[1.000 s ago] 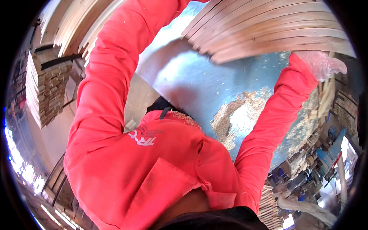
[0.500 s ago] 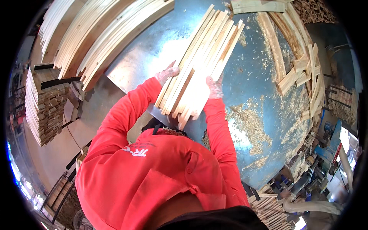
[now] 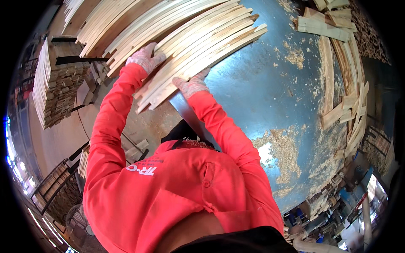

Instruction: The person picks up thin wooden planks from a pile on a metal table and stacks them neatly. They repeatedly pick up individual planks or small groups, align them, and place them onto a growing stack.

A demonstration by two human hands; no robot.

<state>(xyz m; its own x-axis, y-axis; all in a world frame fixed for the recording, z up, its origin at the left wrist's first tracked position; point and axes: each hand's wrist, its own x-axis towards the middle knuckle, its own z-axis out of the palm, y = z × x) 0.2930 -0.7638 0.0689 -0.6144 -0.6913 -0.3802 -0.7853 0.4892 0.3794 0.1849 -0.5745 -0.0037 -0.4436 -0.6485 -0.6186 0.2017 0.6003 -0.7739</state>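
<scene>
A bundle of long, pale wooden strips [image 3: 202, 48] lies slantwise across the far left part of the metal table [image 3: 244, 90], squeezed between my two gloved hands. My left hand [image 3: 145, 59] grips the bundle's left side, close to its near end and beside the stacked strips [image 3: 143, 36]. On the opposite side, my right hand [image 3: 193, 83] presses against the outermost strip, fingers partly under or behind it. The near ends of the strips are uneven and stick out past the table's edge.
Loose wood pieces [image 3: 327, 80] and offcuts [image 3: 352, 114] line the table's right side. Sawdust [image 3: 282, 156] covers part of the near right surface. A tall stack of boards [image 3: 63, 92] stands on the floor at left, and a fan [image 3: 80, 219] sits lower left.
Both hands have carried the bundle leftward from the middle of the table, up against the stacked strips. The bundle now lies more slanted, and the view has shifted left.
</scene>
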